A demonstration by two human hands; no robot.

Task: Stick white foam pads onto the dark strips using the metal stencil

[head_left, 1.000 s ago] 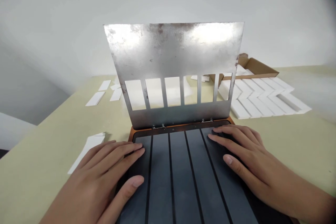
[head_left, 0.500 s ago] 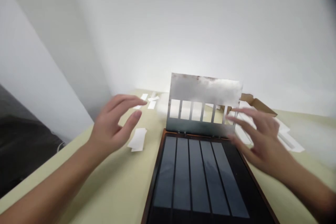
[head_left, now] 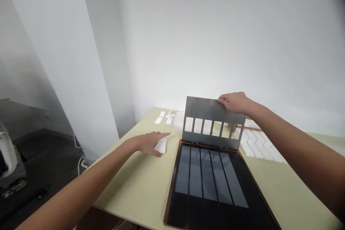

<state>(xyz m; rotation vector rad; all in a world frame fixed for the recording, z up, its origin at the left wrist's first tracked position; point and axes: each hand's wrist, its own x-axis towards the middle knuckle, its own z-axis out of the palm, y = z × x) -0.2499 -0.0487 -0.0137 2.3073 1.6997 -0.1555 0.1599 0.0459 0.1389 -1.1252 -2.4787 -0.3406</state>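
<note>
**Open left hand (head_left: 147, 143) just beside white rectangular strip (head_left: 161, 145), left of black orange-rimmed tray (head_left: 170, 194).**
Strip's long axis runs away from the person; left hand is nearer, holding nothing. Right hand (head_left: 235, 102) grips the top edge of the raised grey slotted steel plate (head_left: 205, 109).

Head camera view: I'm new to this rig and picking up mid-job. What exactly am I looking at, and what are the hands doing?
This picture comes from a camera worn on the person's head, looking forward and down. There is no machine here, just two bare hands. The right hand holds the top edge of a slotted metal plate, which stands raised and hinged at the far end of a black tray with an orange rim. The left hand lies open, its fingers by a white strip on a pale yellow table. More white strips lie farther off, and white pieces in a zigzag pattern lie right of the plate.
</note>
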